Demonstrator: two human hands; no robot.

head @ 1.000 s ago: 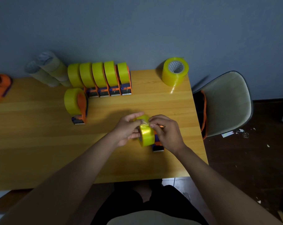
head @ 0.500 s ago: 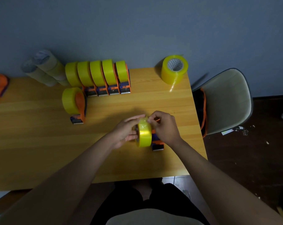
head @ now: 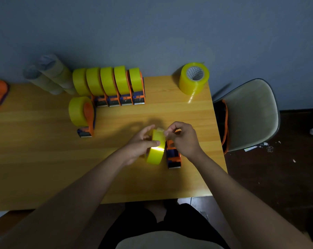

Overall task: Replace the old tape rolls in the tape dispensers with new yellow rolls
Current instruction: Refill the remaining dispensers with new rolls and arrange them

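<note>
between both hands, yellow roll (head: 156, 147), left hand (head: 139, 144) gripping, right hand (head: 183, 139) pinching

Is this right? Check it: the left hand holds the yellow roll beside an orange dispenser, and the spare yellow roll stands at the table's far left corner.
One detail is wrong. The head view shows the spare yellow roll standing at the far right corner of the table, not the left. The rest holds: the left hand holds the yellow roll beside an orange dispenser.

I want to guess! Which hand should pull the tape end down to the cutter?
Probably the right hand. It already pinches the loose tape end, and the dispenser sits just below it. The left hand is busy steadying the yellow roll.
</note>
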